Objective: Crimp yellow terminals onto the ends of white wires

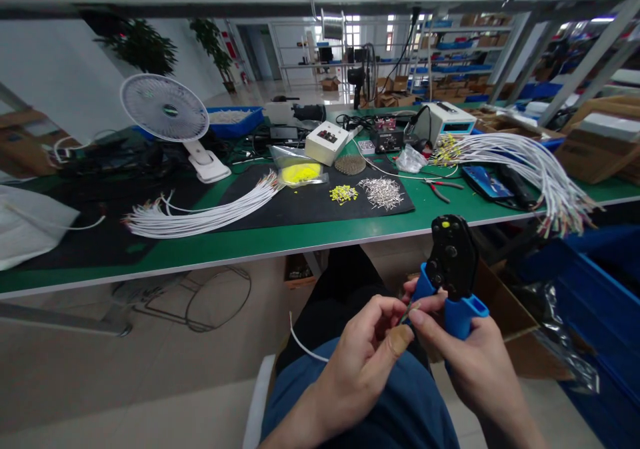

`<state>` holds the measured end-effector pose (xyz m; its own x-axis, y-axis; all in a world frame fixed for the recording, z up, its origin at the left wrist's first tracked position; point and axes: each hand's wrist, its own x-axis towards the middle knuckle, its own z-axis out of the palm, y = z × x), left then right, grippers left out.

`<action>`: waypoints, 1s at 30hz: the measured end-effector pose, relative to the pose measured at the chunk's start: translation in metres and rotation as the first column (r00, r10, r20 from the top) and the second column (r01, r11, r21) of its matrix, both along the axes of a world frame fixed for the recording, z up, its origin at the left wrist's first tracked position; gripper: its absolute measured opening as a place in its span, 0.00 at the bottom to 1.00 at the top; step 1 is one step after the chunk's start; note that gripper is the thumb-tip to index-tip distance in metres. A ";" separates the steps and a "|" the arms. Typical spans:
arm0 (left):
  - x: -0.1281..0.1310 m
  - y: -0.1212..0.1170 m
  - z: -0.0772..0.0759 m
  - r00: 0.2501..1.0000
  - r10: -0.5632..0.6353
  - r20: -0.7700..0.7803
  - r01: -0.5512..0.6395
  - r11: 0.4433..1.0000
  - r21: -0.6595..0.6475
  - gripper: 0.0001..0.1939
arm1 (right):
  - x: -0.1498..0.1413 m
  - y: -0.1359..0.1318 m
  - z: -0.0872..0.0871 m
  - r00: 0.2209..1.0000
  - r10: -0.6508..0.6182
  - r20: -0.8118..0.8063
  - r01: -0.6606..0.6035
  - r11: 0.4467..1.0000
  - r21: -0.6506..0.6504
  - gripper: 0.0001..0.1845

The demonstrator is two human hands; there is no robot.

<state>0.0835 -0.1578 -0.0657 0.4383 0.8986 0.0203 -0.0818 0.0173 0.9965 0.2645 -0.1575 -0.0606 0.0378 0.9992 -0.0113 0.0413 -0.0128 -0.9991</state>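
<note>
Left grip (367,349) pinching thin wires (405,314), mostly obscured, right grip (475,355) holding crimping pliers (454,262), yellow terminals (343,194) beyond on surface (280,242)

Soft indoor light; windows (353,30) at twelve o'clock glare white. Crumpled plastic film (563,339) glints at four; shadow dims the tiled floor (115,409) at eight. Wide-angle distortion stretches the edges; storage shelves (465,50) at one look soft.
</note>
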 end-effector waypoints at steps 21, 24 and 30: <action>0.008 0.010 0.017 0.923 0.383 -0.022 -0.364 0.893 0.265 0.06 | -0.005 -0.013 0.003 0.969 -0.072 -0.235 0.029 0.983 -0.182 0.14; 0.005 0.020 0.029 0.872 0.489 -0.021 -0.454 0.825 0.337 0.03 | -0.006 -0.023 0.000 0.947 -0.022 -0.321 -0.051 0.975 -0.217 0.17; 0.010 0.028 0.045 0.833 0.553 0.019 -0.503 0.743 0.442 0.03 | -0.007 -0.037 -0.013 0.999 0.036 -0.034 -0.041 0.985 -0.168 0.18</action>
